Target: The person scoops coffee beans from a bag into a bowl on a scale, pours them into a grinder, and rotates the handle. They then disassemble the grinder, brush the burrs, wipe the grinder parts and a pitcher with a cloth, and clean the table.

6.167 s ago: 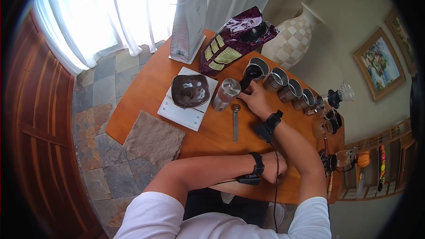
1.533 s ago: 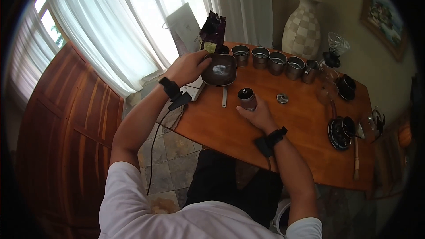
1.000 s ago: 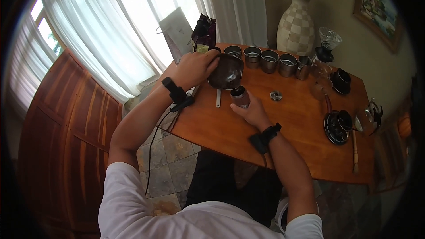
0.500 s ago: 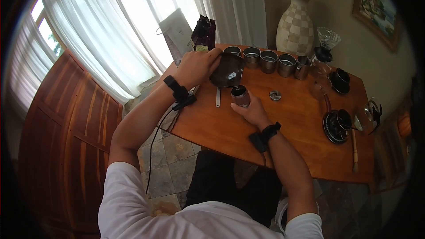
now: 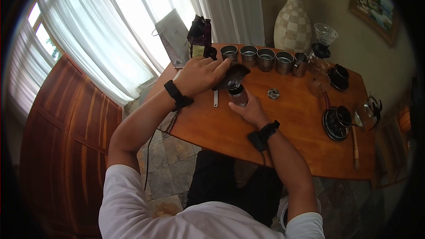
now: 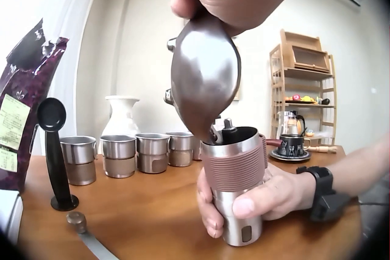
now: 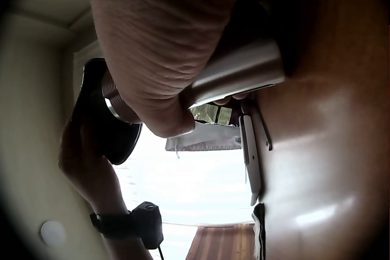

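The left hand (image 5: 201,75) grips a dark glossy bowl (image 5: 237,74) by its far-left side and holds it steeply tilted. In the left wrist view the bowl (image 6: 206,74) has its lower lip at the open mouth of a grinder body (image 6: 234,174), whose central shaft shows. The right hand (image 5: 253,108) is wrapped round this steel and pink-ribbed cylinder, thumb across its front. The right wrist view has the cylinder (image 7: 244,71) slanting under the right hand (image 7: 164,46). What lies inside the bowl is hidden by its wall.
Metal cups (image 5: 265,59) line the back edge beside a purple bag (image 5: 201,35) and a pale bag (image 5: 172,37). A crank handle (image 5: 216,98) and a round lid (image 5: 273,93) lie on the table (image 5: 292,128). A black scoop (image 6: 55,150) stands at the left; glassware and a brush (image 5: 356,150) are at the right.
The left hand has brought the bowl over the cylinder and tipped it more steeply. The right hand has moved slightly left with the cylinder, still gripping it.
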The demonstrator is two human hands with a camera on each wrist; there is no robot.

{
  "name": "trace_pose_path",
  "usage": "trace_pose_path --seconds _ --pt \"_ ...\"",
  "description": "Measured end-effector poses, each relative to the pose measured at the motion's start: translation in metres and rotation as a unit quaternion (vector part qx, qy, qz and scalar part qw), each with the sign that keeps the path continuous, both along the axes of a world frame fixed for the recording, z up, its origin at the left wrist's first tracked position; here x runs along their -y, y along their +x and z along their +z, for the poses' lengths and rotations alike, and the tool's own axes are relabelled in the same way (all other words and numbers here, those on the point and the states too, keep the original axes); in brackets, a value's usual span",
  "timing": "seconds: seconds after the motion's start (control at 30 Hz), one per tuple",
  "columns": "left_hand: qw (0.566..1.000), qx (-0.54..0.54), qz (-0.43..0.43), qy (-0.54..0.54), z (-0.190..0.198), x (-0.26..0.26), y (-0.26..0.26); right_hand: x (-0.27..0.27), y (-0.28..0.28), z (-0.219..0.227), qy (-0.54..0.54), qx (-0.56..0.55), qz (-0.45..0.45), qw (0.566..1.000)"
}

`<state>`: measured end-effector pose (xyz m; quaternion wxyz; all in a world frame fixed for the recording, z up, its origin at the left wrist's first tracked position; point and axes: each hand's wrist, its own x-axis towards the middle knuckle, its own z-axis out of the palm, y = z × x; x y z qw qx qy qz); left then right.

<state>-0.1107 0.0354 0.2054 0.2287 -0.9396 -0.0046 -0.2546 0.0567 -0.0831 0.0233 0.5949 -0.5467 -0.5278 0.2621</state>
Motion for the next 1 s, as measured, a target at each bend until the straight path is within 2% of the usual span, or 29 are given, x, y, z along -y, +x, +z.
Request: trace_pose_path --seconds 0.07,0.2,0.4,0.5,0.57,0.6,0.67,0.7,0.77,0.8,0.87,0.9,0.97,1.0 --pt "0.994 0.021 -0.069 0.08 -0.001 0.002 0.001 0.001 0.0 0.0 -0.005 0.005 -0.007 1.0" --pt "0.993 0.025 -0.075 0.082 -0.001 -0.003 0.0 0.0 0.0 0.0 -0.008 0.006 -0.009 1.0" --pt "0.998 0.034 -0.044 0.042 -0.007 -0.017 -0.006 0.001 0.0 0.001 -0.011 -0.002 0.0 1.0" --pt "0.996 0.076 -0.026 0.023 -0.008 -0.024 -0.013 0.001 0.002 0.001 -0.013 0.012 0.005 1.0" --pt "0.989 0.124 0.038 -0.069 -0.009 -0.03 -0.021 0.003 0.002 0.003 -0.015 0.004 0.008 1.0" --pt "0.989 0.123 0.038 -0.069 -0.013 -0.039 -0.027 0.003 0.001 0.003 -0.015 -0.004 0.011 1.0" --pt "0.926 0.217 0.166 -0.262 -0.026 -0.07 -0.044 0.002 0.002 0.0 -0.008 -0.005 0.006 1.0" --pt "0.927 0.214 0.167 -0.259 -0.034 -0.088 -0.056 0.001 0.002 -0.001 -0.002 -0.005 0.001 1.0" --pt "0.833 0.264 0.213 -0.437 -0.055 -0.127 -0.083 0.001 0.001 0.001 -0.002 -0.004 -0.002 1.0" --pt "0.833 0.265 0.215 -0.436 -0.066 -0.145 -0.096 0.001 0.002 0.001 -0.007 0.001 -0.007 1.0" --pt "0.745 0.224 0.256 -0.574 -0.088 -0.173 -0.119 -0.001 0.002 -0.001 -0.002 0.0 -0.001 1.0" --pt "0.742 0.226 0.259 -0.575 -0.099 -0.182 -0.124 -0.001 0.002 -0.002 0.002 0.0 0.002 1.0" --pt "0.709 0.167 0.319 -0.606 -0.11 -0.193 -0.127 -0.002 0.003 -0.005 -0.001 0.001 0.004 1.0" --pt "0.744 0.149 0.324 -0.565 -0.117 -0.198 -0.125 -0.003 0.004 -0.005 -0.001 0.002 0.004 1.0"
